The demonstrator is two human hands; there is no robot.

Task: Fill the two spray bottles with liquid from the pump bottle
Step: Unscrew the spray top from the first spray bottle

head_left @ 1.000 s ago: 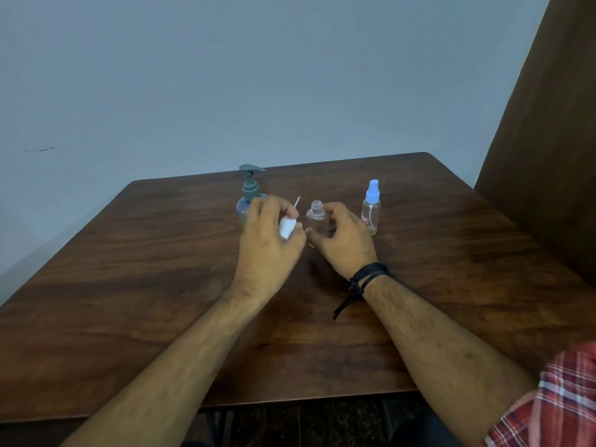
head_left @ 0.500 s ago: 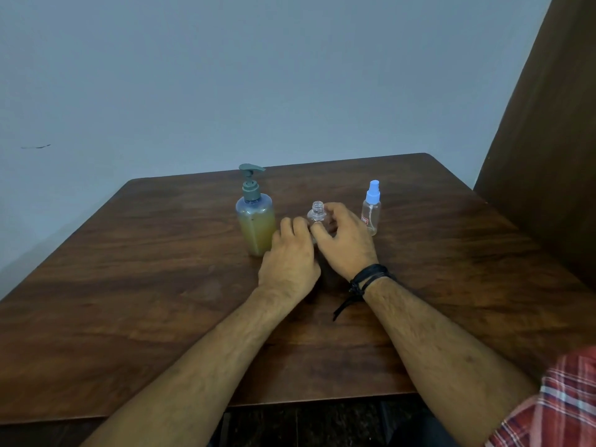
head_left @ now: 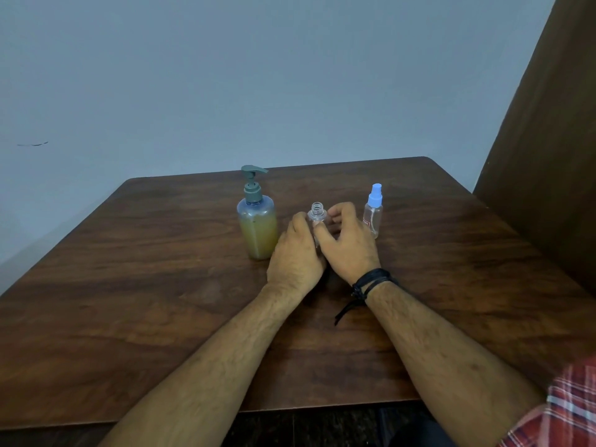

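We steady the uncapped spray bottle (head_left: 317,215) upright on the desk (head_left: 161,285), right hand (head_left: 350,245) curled round it | left hand (head_left: 295,254) beside it, grip unclear | pump bottle (head_left: 257,221) just left, near for filling | capped spray bottle (head_left: 373,211) waits right.

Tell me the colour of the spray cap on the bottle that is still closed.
Light blue, on the capped spray bottle; the head view shows it clearly.

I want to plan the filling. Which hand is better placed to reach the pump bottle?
Left. The left hand lies right beside the pump bottle, while the right hand already steadies the open spray bottle.
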